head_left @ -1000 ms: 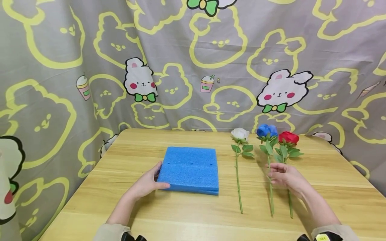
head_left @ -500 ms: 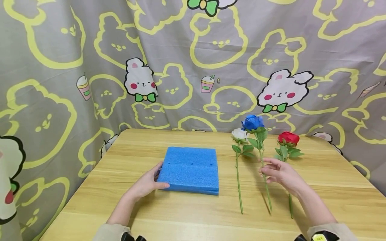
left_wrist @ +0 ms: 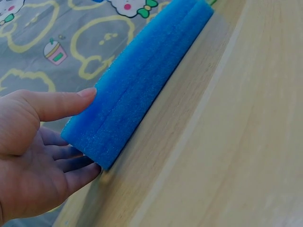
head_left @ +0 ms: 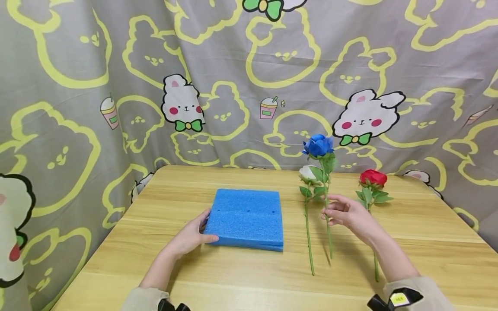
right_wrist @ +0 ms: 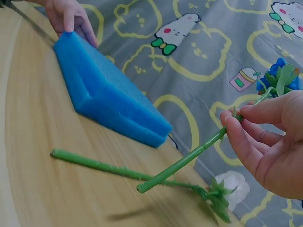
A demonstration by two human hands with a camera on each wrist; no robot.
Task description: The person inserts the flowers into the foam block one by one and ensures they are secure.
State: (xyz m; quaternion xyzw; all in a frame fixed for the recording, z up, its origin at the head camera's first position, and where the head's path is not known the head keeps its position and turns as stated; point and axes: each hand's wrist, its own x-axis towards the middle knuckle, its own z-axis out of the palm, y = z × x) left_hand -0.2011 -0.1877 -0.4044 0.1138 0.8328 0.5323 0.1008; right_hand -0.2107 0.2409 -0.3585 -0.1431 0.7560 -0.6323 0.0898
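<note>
My right hand [head_left: 352, 217] pinches the green stem of a blue artificial rose [head_left: 318, 146] between thumb and fingers. The rose is raised off the table, bloom up; in the right wrist view its bare stem end [right_wrist: 165, 176] points down over the wood. My left hand [head_left: 189, 236] holds the left side of a square blue foam block [head_left: 246, 219] lying flat. In the left wrist view the thumb [left_wrist: 71, 104] lies on the block's edge, with the other fingers at its end and partly hidden. Small dark holes run in a row across the block's top.
A white rose [head_left: 307, 173] lies between the block and my right hand, partly behind the blue one. Beyond my right wrist lies a red rose [head_left: 373, 178], its stem partly covered by the forearm. A patterned grey curtain [head_left: 233, 95] hangs behind the wooden table [head_left: 186, 181].
My right hand has lifted the blue rose from beside the red one and carried it left, over the white rose. The left hand and the foam block have stayed in place.
</note>
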